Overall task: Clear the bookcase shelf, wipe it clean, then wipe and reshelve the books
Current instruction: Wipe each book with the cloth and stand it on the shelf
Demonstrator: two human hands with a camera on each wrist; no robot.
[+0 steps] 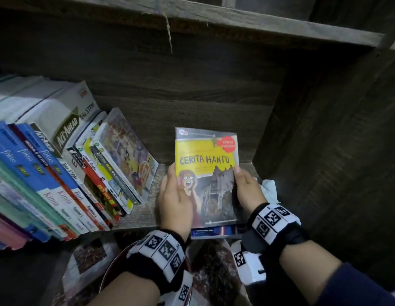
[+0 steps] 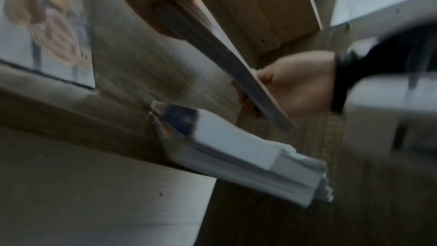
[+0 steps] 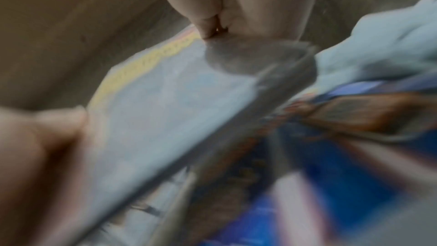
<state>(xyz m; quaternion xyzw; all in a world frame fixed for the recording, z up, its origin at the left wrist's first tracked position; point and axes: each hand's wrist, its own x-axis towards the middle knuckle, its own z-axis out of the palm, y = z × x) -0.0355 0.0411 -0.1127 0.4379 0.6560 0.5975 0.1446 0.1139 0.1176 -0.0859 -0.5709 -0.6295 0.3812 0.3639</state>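
Book upright, cover up — both hands gripping.

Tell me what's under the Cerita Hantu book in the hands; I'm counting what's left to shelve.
Under the Cerita Hantu book lies a blue book, only its near edge showing. Its cover and anything beneath are hidden.

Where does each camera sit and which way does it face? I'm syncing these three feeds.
Head: looks down into the shelf; both hands grip the yellow book, left hand, right hand.
Left wrist: looks along the fingers; the book's edge, right hand beyond.
Right wrist: looks along its fingers at the blurred book and pale cloth.
Shared: the book.
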